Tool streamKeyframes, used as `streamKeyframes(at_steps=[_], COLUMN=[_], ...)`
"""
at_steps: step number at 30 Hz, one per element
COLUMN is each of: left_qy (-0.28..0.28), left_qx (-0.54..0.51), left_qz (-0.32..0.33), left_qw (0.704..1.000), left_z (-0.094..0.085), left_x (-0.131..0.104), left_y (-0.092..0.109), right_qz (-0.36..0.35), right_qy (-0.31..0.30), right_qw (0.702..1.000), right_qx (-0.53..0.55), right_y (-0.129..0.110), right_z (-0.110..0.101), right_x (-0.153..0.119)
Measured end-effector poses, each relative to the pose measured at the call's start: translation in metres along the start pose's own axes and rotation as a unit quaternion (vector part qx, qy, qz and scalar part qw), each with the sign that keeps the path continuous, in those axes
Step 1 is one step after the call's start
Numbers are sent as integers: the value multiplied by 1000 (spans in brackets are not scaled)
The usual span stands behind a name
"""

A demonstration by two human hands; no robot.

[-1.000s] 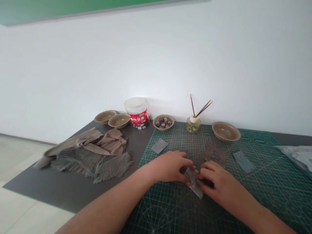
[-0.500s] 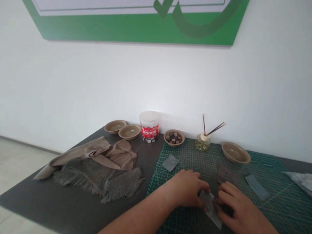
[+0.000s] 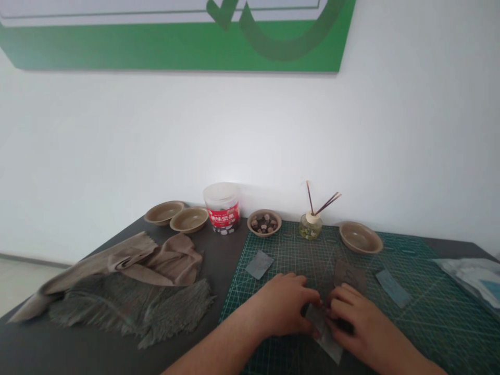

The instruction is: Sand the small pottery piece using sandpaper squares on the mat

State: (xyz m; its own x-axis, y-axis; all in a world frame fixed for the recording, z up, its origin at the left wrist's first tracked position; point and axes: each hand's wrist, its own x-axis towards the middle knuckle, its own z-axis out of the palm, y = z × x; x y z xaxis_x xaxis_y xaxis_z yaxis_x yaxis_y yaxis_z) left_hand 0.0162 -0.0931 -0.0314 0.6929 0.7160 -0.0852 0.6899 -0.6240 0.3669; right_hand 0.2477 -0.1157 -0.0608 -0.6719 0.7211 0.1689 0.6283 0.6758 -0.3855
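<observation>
Over the green cutting mat (image 3: 441, 317), my left hand (image 3: 287, 302) pinches the left edge of a small grey packet (image 3: 327, 338). My right hand (image 3: 353, 323) has its fingers closed at the packet's upper right side, close to the left fingertips. The packet slants down to the right between them. Just behind my right hand lies a brown square piece (image 3: 349, 276). A blue-grey strip (image 3: 393, 288) is to its right, and a grey square packet (image 3: 260, 264) rests at the mat's left side.
Along the wall stand two bowls (image 3: 164, 213) (image 3: 189, 220), a red-labelled tub (image 3: 222, 208), a bowl of brown pieces (image 3: 264, 223), a reed diffuser (image 3: 311, 226) and another bowl (image 3: 360, 237). Brown cloth (image 3: 172, 260) and grey cloth (image 3: 128, 304) lie left, a plastic bag (image 3: 474, 276) right.
The camera view has turned to the right, so the scene sits further left. My hands have drawn slightly closer together at the top of the packet.
</observation>
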Motion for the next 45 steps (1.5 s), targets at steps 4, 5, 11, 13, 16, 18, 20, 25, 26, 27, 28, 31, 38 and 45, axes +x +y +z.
streamKeyframes(at_steps=[4,5,11,13,16,18,20,25,26,27,28,31,38,45], left_qy=[-3,-2,7,38,249,454,598,601,586,569,556,546,596,604], left_qx=[3,4,11,12,58,117,155,110,91,71,52,16,-3,-50], left_qz=[1,1,19,41,29,-51,-181,-363,-361,-354,-353,-348,-310,-284], left_qw=[1000,1000,1000,998,966,882,765,703,720,739,751,762,741,743], left_z=[0,0,-4,-14,-36,-53,-67,-77,-75,-73,-71,-68,-77,-75], left_x=[1,1,0,-5,-16,-25,-32,-39,-39,-38,-38,-34,-33,-39], left_y=[-1,-1,5,9,6,-6,-29,-98,-109,-118,-124,-137,-174,-194], right_qz=[37,29,12,19,28,26,23,23,23,22,22,20,26,37], right_qy=[10,7,5,5,2,0,2,0,-1,0,1,2,-2,-6], right_qw=[999,999,998,998,997,996,996,996,996,996,997,996,995,994], right_qx=[1,12,59,64,75,86,90,84,83,81,80,86,101,107], right_y=[1,0,-7,-6,-6,-6,-7,-7,-6,-6,-5,-3,-2,0], right_z=[-2,-2,3,4,3,2,1,-1,0,0,0,1,-2,0], right_x=[-1,-2,-2,-1,-2,-3,-4,-4,-4,-4,-5,-5,-4,-4])
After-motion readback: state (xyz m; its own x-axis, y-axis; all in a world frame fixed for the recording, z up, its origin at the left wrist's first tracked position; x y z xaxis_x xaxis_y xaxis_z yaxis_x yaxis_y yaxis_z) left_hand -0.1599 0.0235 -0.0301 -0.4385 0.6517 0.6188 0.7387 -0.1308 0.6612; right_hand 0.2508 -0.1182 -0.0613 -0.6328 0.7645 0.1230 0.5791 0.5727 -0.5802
